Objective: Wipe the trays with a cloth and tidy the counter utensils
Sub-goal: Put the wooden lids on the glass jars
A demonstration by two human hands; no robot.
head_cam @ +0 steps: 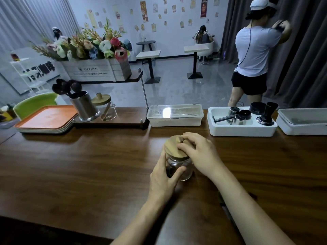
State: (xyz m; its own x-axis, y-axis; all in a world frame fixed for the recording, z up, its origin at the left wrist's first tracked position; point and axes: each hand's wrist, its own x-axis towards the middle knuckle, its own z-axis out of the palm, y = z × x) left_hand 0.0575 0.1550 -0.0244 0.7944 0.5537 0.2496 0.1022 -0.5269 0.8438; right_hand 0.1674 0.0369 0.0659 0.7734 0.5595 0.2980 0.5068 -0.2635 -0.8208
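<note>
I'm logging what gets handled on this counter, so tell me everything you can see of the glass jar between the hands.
The glass jar is small, round and clear, standing upright on the dark wooden counter. A round, pale wooden lid covers its mouth. The left hand grips its glass side, thumb across the front; the right hand curls over the lid's knob. Something dark shows inside, unclear what.
</note>
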